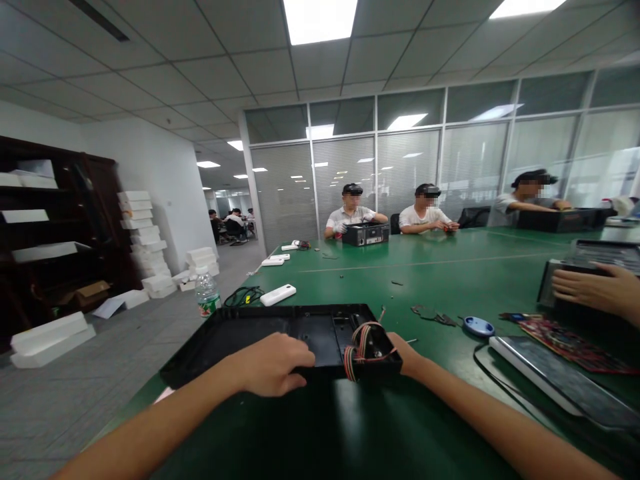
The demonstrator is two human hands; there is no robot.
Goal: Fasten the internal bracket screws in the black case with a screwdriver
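Note:
A shallow black plastic panel [260, 327], like a computer case cover, lies in front of me with its hollow side up. My left hand [275, 363] is curled over its near rim, the thumb outside and the fingers inside. At the panel's right end is my right hand [407, 355], closed around the corner, with most of its fingers hidden behind the edge. Beside it a bundle of red, black and white striped wires [357, 350] hangs over the near rim. A thin metal shaft [412, 341] shows just past my right hand; its other end is hidden.
Left of the panel stand a water bottle [207, 293], a black cable [243, 296] and a white device [278, 295]. Pliers [440, 319], a blue dish [479, 326], a flat white-edged device [565, 380] and a red circuit board [575, 343] lie right, near a co-worker's hand [597, 290]. Several people sit opposite.

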